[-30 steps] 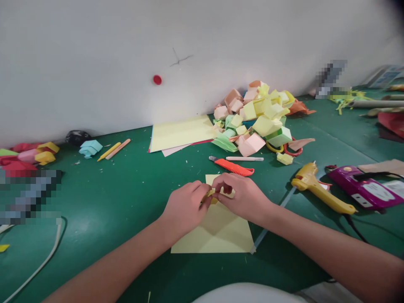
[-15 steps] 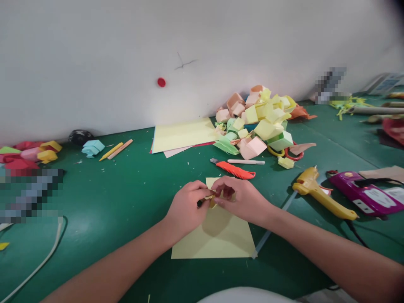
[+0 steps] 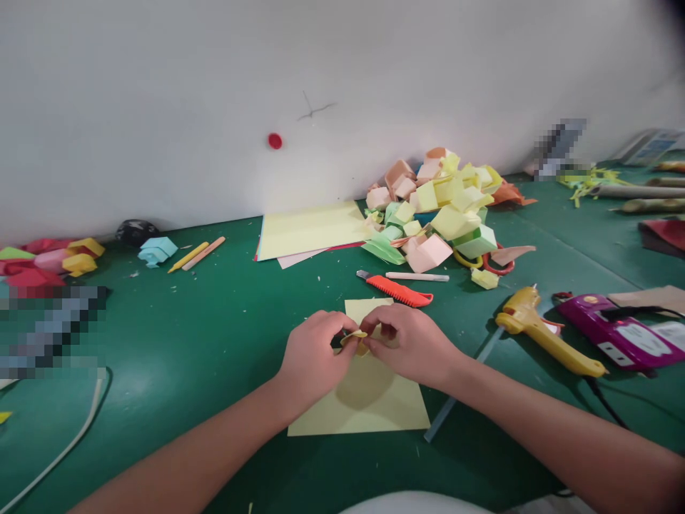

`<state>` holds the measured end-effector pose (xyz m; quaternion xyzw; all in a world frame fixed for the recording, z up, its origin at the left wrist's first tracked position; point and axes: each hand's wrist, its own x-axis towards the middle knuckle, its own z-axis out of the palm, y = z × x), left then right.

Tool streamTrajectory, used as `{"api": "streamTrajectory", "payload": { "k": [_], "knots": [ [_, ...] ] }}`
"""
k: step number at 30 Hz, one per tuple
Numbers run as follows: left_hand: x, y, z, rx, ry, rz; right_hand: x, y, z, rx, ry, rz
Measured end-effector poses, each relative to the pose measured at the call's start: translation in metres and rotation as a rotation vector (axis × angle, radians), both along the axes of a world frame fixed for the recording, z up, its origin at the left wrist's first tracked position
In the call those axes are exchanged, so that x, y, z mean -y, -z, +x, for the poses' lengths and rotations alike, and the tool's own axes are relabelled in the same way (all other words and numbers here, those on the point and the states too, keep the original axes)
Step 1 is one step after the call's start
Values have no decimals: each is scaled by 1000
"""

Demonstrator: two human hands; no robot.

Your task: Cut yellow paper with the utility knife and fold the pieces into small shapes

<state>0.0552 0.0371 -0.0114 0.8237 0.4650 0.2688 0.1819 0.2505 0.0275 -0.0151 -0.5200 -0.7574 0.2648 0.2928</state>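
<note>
Between the fingertips of both hands is a small folded piece of yellow paper [image 3: 355, 335]; the fingers hide much of it. My left hand [image 3: 317, 355] pinches its left side with thumb and forefinger. My right hand [image 3: 409, 343] pinches its right side, the hands almost touching. Beneath them a pale yellow paper sheet [image 3: 369, 410] lies flat on the green table. Just beyond the hands lie an orange utility knife [image 3: 399, 290] and a pale pen [image 3: 417, 276].
A yellow glue gun [image 3: 551, 332] with a long glue stick lies right, beside a purple power strip [image 3: 615, 332]. A heap of folded paper pieces [image 3: 454, 193] and stacked paper sheets [image 3: 310, 228] sit by the wall. Two pens [image 3: 198, 253] and coloured paper shapes [image 3: 48, 264] are at left.
The fingers have shifted slightly on the small yellow paper, and more of its upper edge shows between them. The sheet beneath has slid slightly left, its corner now apart from the glue stick's end.
</note>
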Motion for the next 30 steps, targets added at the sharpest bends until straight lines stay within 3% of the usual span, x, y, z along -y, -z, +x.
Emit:
{"api": "streamTrajectory", "payload": {
  "k": [11, 22, 27, 30],
  "knots": [
    [-2, 2, -1, 179, 133, -80, -1, 3, -2, 104, 2, 101],
    [0, 0, -3, 152, 9, -89, 0, -5, 3, 37, 99, -33],
    [-1, 2, -2, 135, 14, -14, 0, -4, 3, 30, 97, -43],
    [-3, 5, -4, 100, 97, 160, -2, -2, 3, 3, 83, -40]
  ]
}}
